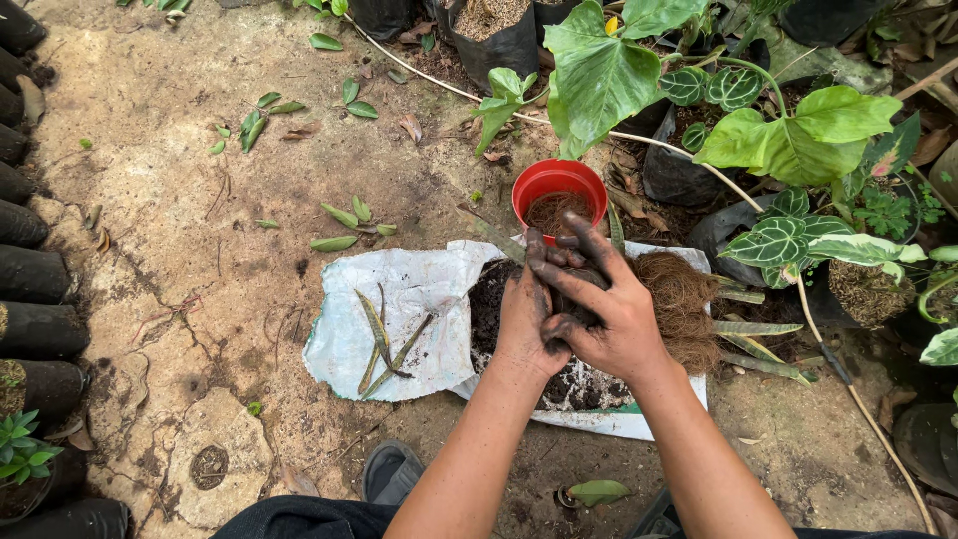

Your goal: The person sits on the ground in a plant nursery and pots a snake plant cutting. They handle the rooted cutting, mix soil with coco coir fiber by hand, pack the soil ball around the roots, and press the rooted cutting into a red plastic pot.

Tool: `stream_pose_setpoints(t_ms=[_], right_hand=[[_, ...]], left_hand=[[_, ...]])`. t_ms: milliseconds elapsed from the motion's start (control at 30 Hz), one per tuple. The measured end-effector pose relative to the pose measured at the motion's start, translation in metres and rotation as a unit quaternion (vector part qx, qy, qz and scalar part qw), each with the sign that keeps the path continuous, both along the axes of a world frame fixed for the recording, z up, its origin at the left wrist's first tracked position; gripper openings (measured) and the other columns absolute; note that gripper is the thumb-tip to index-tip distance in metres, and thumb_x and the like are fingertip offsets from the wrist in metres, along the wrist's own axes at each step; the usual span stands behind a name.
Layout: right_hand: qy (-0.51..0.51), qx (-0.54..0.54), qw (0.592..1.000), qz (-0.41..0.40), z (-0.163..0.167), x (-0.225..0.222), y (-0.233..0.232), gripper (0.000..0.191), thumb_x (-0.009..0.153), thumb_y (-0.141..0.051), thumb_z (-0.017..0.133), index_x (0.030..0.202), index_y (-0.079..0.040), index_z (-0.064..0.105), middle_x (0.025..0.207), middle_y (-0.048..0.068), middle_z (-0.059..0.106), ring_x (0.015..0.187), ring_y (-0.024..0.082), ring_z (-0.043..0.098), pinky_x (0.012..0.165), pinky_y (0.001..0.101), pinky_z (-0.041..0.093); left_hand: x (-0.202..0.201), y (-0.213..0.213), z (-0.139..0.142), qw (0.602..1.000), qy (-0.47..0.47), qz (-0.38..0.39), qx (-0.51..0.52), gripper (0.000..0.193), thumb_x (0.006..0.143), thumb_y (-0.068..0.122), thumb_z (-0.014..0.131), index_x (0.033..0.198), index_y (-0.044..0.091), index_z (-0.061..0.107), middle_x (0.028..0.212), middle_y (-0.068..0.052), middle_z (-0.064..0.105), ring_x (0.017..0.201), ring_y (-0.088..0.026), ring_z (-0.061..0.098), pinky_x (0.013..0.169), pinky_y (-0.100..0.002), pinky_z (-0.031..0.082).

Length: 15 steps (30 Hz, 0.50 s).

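A row of black nursery bags (pixel 30 269) lines the ground far to the left of the white sack sheet (pixel 419 299), which lies spread flat on cracked, bare earth. On the left part of that sheet rest a few narrow green leaf cuttings (pixel 384 339), fanned out and well apart from the hands. To the right of the cuttings, still on the sheet, sits a heap of dark potting soil (pixel 574 384), loose and crumbly, with pale flecks in it.

Above the soil heap the two hands meet. The left hand (pixel 527 319) is blackened with soil, its fingers pointing away from the body and curled upward, cupping a clump of dark soil. The right hand (pixel 609 304) lies over and against it from the right, fingers spread and bent down, pressing on the same clump; both grips are closed around it, and the clump itself is mostly hidden between the palms.

Just beyond the fingertips, off the far edge of the sheet, stands a red plastic pot (pixel 559 185), upright and partly filled with brown fibre. Right of the hands, on the sheet, lies a mound of brown coconut fibre (pixel 684 299), touching the right hand's side. Further right grow broad-leaved green plants (pixel 788 140).
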State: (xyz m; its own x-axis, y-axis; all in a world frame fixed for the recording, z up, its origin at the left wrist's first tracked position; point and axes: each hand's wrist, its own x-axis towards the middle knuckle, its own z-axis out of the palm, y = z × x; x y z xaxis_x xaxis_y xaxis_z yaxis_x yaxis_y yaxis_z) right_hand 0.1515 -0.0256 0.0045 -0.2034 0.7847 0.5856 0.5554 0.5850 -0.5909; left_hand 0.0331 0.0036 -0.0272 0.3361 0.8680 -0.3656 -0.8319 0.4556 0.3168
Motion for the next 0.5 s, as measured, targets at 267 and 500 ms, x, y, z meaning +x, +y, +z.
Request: stream_pose_setpoints(t_ms=[267, 500], right_hand=[[0.071, -0.073, 0.994, -0.031, -0.005, -0.005, 0.002, 0.056, 0.072, -0.027, 0.086, 0.125, -0.012, 0.072, 0.153, 0.018, 0.054, 0.126, 0.032, 0.066, 0.108, 0.0434, 0.052], [0.125, -0.102, 0.986, -0.052, -0.012, -0.006, 0.001, 0.037, 0.086, -0.024, 0.078, 0.122, -0.014, 0.077, 0.146, 0.014, 0.064, 0.134, 0.030, 0.065, 0.114, 0.0423, 0.050]], left_hand=[[-0.001, -0.002, -0.009, 0.999, -0.034, 0.019, 0.008, 0.034, 0.105, 0.041, 0.054, 0.113, 0.008, 0.062, 0.102, -0.006, 0.070, 0.087, -0.017, 0.073, 0.071, -0.028, 0.062], [0.004, -0.005, 0.000, 0.998, -0.028, 0.034, 0.045, 0.045, 0.106, 0.048, 0.053, 0.119, 0.005, 0.061, 0.105, -0.008, 0.070, 0.093, -0.019, 0.070, 0.083, -0.034, 0.060]])
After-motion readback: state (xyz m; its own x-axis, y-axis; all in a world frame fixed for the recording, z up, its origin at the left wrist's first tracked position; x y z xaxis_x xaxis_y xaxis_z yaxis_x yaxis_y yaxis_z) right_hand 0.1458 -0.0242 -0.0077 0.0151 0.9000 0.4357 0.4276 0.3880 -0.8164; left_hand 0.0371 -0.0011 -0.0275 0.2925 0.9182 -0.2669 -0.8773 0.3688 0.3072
